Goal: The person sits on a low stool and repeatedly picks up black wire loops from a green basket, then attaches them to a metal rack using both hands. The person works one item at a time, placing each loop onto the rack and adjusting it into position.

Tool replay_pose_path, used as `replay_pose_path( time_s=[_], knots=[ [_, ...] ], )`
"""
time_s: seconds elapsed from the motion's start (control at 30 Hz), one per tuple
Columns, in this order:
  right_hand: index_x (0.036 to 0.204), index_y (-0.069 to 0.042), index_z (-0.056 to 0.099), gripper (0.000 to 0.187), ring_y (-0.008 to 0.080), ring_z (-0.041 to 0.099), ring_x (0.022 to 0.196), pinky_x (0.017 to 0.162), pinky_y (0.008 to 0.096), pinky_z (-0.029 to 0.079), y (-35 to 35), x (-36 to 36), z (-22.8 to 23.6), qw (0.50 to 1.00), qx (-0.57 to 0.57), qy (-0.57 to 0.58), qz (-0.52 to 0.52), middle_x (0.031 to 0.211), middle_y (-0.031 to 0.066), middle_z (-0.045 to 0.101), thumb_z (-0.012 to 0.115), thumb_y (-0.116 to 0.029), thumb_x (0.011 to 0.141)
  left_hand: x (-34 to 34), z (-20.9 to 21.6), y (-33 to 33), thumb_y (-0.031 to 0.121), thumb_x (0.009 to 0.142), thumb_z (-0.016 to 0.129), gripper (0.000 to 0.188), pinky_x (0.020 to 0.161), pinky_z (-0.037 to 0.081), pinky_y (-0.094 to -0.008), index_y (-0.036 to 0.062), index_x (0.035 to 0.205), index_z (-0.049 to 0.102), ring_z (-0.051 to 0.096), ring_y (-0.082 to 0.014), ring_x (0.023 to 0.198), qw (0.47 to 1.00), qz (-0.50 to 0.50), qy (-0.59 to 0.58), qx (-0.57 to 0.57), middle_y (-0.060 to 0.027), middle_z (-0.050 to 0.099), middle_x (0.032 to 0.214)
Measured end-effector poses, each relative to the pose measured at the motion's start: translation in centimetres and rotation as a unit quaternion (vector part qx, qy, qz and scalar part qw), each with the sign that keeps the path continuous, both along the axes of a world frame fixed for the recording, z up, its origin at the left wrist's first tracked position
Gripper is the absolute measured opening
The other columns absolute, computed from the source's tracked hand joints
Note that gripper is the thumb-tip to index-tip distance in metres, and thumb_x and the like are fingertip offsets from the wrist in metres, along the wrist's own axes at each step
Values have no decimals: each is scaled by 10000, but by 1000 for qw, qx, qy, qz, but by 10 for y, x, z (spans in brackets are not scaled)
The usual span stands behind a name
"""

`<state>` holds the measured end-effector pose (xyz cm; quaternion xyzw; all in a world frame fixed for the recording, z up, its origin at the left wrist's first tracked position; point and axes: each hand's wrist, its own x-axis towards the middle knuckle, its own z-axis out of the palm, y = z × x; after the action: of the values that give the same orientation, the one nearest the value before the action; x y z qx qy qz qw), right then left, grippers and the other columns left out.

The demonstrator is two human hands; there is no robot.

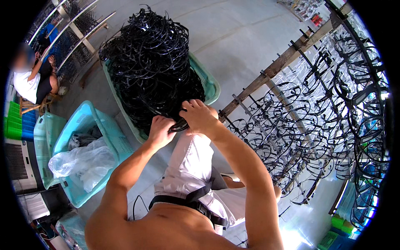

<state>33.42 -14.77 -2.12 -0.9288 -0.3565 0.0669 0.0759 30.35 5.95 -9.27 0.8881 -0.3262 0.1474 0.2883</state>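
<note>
Head view: hands [161, 130] [200, 116] on black pieces [152, 66], seemingly over basket rim [213, 86], floor [235, 54] alongside.

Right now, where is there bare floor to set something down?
The grey floor between the pale-green plastic basket and the wooden-beamed rack. Crowded: that basket, heaped with glossy black curved pieces, and the rack, densely hung.

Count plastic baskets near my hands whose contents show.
2: pale green plastic basket heaped with glossy black strips, ahead; turquoise plastic basket holding clear plastic film, left. Others may be hidden.
</note>
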Motion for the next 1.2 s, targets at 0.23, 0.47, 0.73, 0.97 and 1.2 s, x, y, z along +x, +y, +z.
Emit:
replay_pose_path(
  time_s=[0.23,0.47,0.73,0.97,1.2],
  knots=[
    [1046,-49,588,442,313,616,950,848,381,479,-10,-5,42,915,210,265,-219,1006,147,647,692,-181,637,14,32,24,74,715,746,659,936,440,-326,44,1306,456,541,-242,1109,969,3,162,-185,-130,535,1286],
    [1074,-60,608,507,324,642,865,778,392,504,-43,-36,32,871,441,137,-164,896,127,672,714,-164,589,29,29,29,36,708,715,521,907,455,-366,67,1200,546,529,-309,1087,998,8,46,-46,-86,534,1299],
    [902,-200,595,141,150,556,967,997,374,313,-16,-104,43,990,75,-98,71,898,-28,554,571,-168,767,32,11,33,99,765,676,195,823,471,-355,55,954,653,570,-261,887,988,19,-94,125,-46,637,1071],
    [927,-209,614,129,134,581,957,992,354,332,-51,-132,79,996,-22,-92,7,879,-35,579,577,-161,813,34,13,24,176,805,627,143,778,477,-349,92,917,657,589,-211,848,972,-7,-96,214,-20,649,962],
    [834,-183,586,95,140,569,851,997,356,343,-73,-156,75,976,78,-204,0,767,-37,519,546,-118,777,49,87,34,95,808,668,132,724,525,-392,29,922,676,635,-293,852,980,113,-103,127,-109,682,860]
  ],
)
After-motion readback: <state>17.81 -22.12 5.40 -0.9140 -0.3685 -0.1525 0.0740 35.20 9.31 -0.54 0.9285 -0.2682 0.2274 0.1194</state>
